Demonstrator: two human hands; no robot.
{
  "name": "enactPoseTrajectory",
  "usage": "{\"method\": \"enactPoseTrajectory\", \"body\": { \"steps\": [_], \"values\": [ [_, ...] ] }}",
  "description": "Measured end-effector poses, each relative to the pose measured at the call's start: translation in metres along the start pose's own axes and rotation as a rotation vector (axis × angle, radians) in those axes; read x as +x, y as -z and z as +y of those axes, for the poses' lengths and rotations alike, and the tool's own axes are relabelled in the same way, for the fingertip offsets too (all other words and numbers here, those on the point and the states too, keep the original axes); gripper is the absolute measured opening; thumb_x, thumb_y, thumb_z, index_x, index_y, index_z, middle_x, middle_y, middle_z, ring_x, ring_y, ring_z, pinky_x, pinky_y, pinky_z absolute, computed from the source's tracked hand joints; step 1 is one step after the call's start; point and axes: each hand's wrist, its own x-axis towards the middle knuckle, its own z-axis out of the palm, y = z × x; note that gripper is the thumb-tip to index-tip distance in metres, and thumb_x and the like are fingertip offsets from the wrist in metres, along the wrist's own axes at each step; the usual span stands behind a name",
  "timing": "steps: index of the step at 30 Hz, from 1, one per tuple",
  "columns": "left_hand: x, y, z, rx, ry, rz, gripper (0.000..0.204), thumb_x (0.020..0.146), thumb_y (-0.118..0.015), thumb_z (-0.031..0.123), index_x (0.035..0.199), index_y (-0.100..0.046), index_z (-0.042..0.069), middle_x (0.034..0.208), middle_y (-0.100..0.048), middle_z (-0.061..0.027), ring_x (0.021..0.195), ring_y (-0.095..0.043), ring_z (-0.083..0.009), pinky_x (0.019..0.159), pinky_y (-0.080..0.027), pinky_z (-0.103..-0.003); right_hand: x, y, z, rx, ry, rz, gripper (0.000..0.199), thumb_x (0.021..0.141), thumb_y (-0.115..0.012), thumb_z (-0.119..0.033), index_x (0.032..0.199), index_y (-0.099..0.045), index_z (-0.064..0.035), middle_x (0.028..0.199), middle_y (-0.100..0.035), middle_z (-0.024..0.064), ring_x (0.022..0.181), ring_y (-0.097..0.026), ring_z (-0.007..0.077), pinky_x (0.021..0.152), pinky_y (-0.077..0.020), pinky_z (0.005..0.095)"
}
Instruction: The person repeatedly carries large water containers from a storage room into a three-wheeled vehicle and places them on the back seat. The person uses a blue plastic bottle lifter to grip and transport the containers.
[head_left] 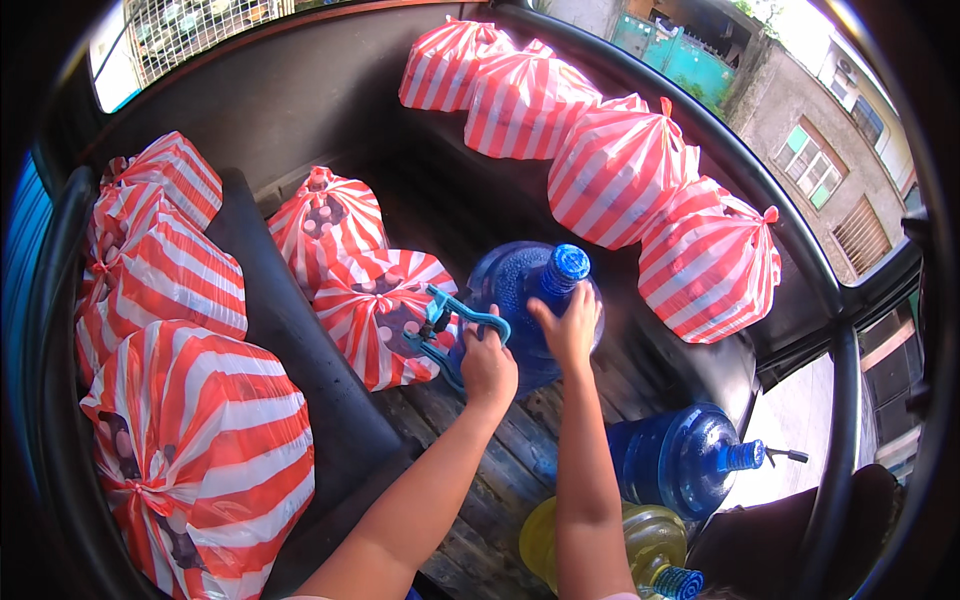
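Note:
A large round blue water jug (487, 268) stands upright on the slatted floor, its neck closed with a blue cap (571, 262). My right hand (568, 322) grips it just below the neck, thumb and fingers on either side. My left hand (488, 366) is closed around a light-blue looped handle (440, 299) with a black part on it, against the jug's left side. What the handle belongs to is mostly hidden. Touching that handle's left side is a knotted red-and-white striped plastic bag (375, 335), with another striped bag (325, 222) behind it.
More full striped bags line the left bench (225, 430) and the right seat (585, 165). Lower right, a blue jug (665, 455) and a yellowish jug (640, 535) lie on their sides by my right forearm. Dark rails (845, 450) frame the vehicle's open sides.

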Motion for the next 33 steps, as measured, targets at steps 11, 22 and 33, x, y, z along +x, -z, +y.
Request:
{"method": "enactPoseTrajectory", "body": {
  "steps": [11,22,33],
  "values": [
    [0.021,-0.035,0.003,-0.021,0.174,0.228,0.044,0.086,-0.062,0.011,0.128,-0.054,0.004,0.117,-0.058,-0.0259,0.098,-0.062,-0.04,0.083,-0.051,-0.044,-0.021,0.034,-0.004,-0.191,-0.036,-0.414,0.121,0.056,-0.084,-0.054,0.15,-0.021,-0.012,0.157,-0.013,0.0168,0.145,-0.007,0.0416,0.098,-0.0202,0.0776],
    [0.125,-0.031,-0.021,-0.013,0.082,0.333,0.015,0.09,-0.055,0.014,0.093,-0.06,-0.001,0.09,-0.065,-0.0203,0.082,-0.065,-0.0381,0.071,-0.052,-0.045,0.015,-0.036,-0.041,-0.313,-0.092,-0.068,0.098,0.069,-0.073,-0.059,0.146,-0.032,-0.0135,0.148,-0.033,0.0206,0.141,-0.023,0.0406,0.098,-0.0206,0.0751],
    [0.125,-0.056,0.014,0.035,-0.036,0.333,0.014,0.085,-0.061,0.014,0.091,-0.061,0.001,0.095,-0.063,-0.0254,0.076,-0.066,-0.0382,0.067,-0.055,-0.043,0.038,-0.03,0.02,-0.282,0.036,0.063,0.071,0.079,-0.063,-0.056,0.135,-0.051,-0.0139,0.142,-0.044,0.016,0.136,-0.033,0.0385,0.103,-0.0247,0.0669]
  ]
}}
